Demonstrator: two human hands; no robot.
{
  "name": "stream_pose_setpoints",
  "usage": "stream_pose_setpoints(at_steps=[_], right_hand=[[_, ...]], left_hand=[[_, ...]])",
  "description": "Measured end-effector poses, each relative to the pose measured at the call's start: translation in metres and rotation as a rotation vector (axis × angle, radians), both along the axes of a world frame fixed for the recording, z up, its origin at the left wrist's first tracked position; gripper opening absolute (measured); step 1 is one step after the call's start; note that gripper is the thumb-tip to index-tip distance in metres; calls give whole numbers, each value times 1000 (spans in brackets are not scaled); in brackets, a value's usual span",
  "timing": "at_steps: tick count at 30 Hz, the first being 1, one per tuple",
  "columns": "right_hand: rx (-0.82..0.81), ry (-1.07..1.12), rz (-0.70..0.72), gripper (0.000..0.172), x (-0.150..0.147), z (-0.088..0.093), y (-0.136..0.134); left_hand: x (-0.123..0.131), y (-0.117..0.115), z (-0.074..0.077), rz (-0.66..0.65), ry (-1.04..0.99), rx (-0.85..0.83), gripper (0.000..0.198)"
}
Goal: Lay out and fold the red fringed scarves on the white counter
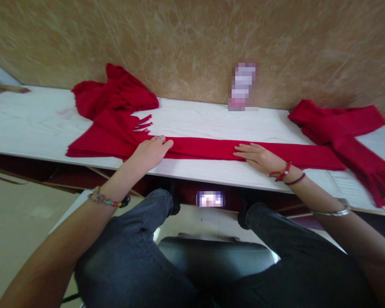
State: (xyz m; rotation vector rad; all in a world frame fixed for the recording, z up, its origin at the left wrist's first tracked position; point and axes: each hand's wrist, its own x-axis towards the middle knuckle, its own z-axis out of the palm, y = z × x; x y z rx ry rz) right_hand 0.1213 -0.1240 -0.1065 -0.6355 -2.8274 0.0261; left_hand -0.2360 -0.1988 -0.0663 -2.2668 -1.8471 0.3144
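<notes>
A red scarf (205, 148) lies folded into a long narrow strip across the white table. Near the strip's left part, my left hand (151, 153) is closed on the cloth, its fingers curled and partly hidden. My right hand (258, 157) rests flat on the strip further right, fingers stretched out and holding nothing. Bunched red cloth with a fringe (115, 96) is heaped beyond my left hand, against the wall. To the right, another red fringed length (340, 124) lies crossed over itself, overlapping the strip's right end.
The white table (192, 122) is narrow and meets a brown marbled wall (186, 47) at the back. A blurred-out patch (243, 83) stands against the wall. Under the table's front edge are dark red open compartments (186, 188). A dark stool seat (214, 256) is below me.
</notes>
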Motion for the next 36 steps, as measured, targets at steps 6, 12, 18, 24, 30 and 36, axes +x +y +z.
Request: stream_pose_setpoints(at_steps=[6,12,18,24,30,36], right_hand=[[-2,-2,-13,42,-1,0,-1],[54,47,-38,39,-2,2,-3],[137,30,-66,47,0,2,-2],[-18,-29,-22,53,1,-2,3],[-35,-2,-16,44,2,-1,2],[20,-37,1,43,3,-3,0]], left_hand=[[30,-2,-1,-209,-39,72,47],[60,16,-19,-389,-185,-40,51],[57,17,-17,-344,-228,-70,64],[54,7,-13,-272,-207,-266,81],[71,10,-8,-305,-181,-138,63],[102,16,-16,-435,-253,-178,52]])
